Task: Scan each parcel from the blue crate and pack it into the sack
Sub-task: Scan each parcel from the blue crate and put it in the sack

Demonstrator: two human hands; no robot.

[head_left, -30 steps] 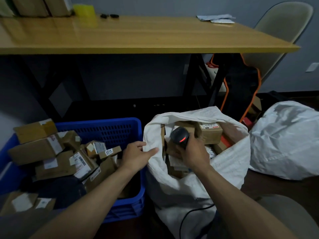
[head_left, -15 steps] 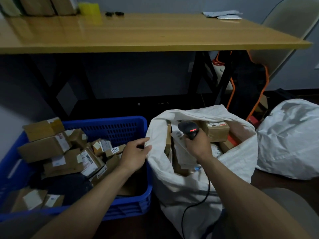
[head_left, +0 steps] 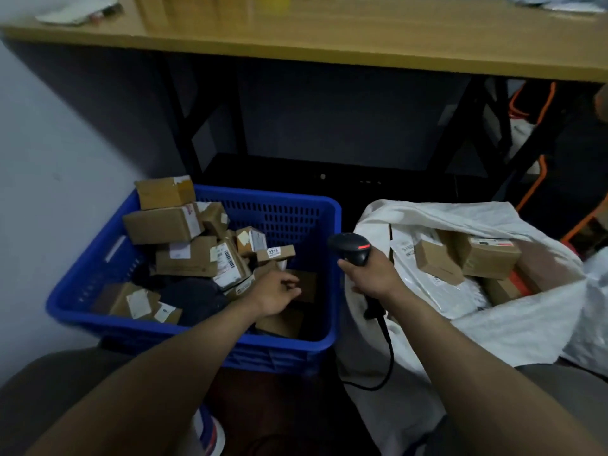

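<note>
The left hand (head_left: 274, 292) is down inside the blue crate (head_left: 279, 218), palm down, fingers loosely curled around nothing. Its fingertips (head_left: 294, 288) lie over the edge of a flat brown parcel (head_left: 307, 284) just ahead and to the hand's thumb side. Whether they touch the card or hover above it I cannot tell. Only part of that parcel shows, so its long axis is not clear.

Straight beyond the knuckles, a little higher on the heap, sits a slim carton labelled 2214 (head_left: 276, 253). Its long axis runs across the line of the forearm, so the hand would meet it broadside. Further out on the little-finger side the rest of the parcels (head_left: 184, 258) are piled against the crate's far corner, well apart from the fingers.

The right hand (head_left: 371, 278) is just beside the left, past the crate's near wall, wrapped firmly round the grip of a black scanner (head_left: 350, 250). The scanner's head leans toward the crate, its red light showing, and its cable (head_left: 388, 357) trails down toward the person. Behind that hand the white sack (head_left: 526, 324) gapes open with packed boxes (head_left: 490, 255) inside.

My judgement is that the pick belongs to the left hand, since it is free and nearer. The flat parcel under its fingers is the closest target, and a lifted parcel needs only a short swing thumbward to face the scanner and then the sack
</note>
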